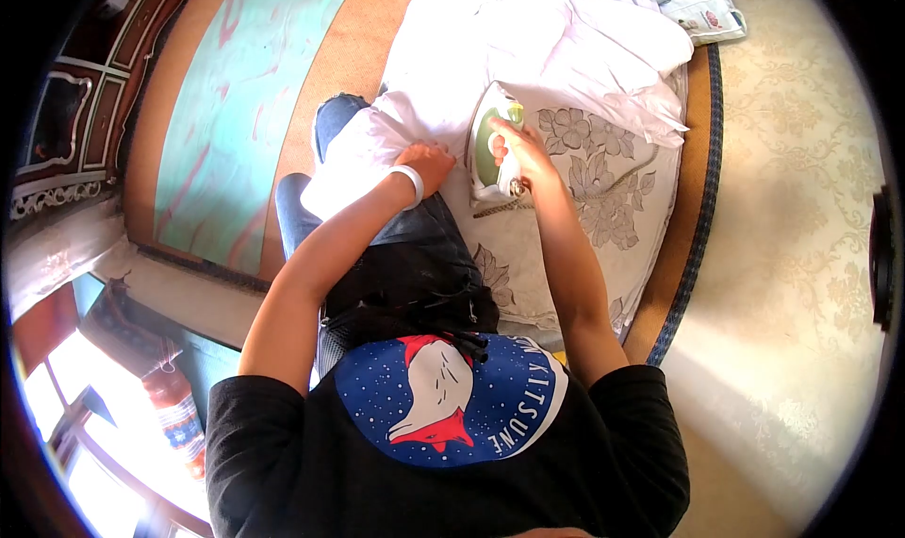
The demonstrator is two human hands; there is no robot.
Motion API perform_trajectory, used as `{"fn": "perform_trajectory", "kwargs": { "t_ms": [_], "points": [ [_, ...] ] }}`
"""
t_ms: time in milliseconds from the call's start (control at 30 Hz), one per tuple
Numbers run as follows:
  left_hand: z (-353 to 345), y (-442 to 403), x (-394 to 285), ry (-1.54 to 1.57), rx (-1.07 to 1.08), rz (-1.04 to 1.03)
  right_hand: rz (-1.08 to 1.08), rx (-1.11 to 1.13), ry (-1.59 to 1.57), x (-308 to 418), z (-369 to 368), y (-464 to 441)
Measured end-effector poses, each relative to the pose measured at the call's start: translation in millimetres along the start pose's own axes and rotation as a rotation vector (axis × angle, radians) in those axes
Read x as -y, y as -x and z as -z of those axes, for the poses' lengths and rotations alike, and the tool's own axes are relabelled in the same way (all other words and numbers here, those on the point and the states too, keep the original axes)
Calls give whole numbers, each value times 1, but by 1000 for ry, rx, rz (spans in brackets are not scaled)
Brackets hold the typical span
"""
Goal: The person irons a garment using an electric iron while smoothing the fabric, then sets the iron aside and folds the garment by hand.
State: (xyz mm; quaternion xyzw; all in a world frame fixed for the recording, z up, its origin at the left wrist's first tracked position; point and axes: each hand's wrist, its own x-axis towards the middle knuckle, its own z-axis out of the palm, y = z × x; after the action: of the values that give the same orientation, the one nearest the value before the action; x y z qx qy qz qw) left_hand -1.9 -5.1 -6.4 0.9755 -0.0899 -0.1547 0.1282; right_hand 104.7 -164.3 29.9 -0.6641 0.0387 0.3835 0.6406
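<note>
My right hand (524, 153) is wrapped round the handle of a green and white clothes iron (483, 144). The iron's nose points away from me, and it rests on or beside the edge of a large white cloth (528, 29). A patterned grey-white pad (594, 170) with printed flowers lies under the iron's right side. My left hand (429, 165), with a white band on the wrist, has its fingers curled on the near edge of the white cloth, close to the iron. Part of that cloth drapes over my jeans (341, 118). The iron's soleplate is hidden.
A turquoise and pink marbled mat (250, 95) lies to the left on a brown surface. Dark carved furniture (80, 85) stands at the far left. A printed plastic bag (698, 5) sits at the back right. Cream patterned flooring (792, 180) extends along the right.
</note>
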Motion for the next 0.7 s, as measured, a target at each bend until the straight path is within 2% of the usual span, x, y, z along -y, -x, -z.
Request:
{"fn": "perform_trajectory", "kwargs": {
  "t_ms": [333, 700],
  "points": [
    [-4, -2, -2, -110, 12, -44, -12, -28, -84, 9, -2, -11],
    [-3, -1, -1, -88, 25, -39, -7, -6, 25, 18, 5, -29]
  ]
}}
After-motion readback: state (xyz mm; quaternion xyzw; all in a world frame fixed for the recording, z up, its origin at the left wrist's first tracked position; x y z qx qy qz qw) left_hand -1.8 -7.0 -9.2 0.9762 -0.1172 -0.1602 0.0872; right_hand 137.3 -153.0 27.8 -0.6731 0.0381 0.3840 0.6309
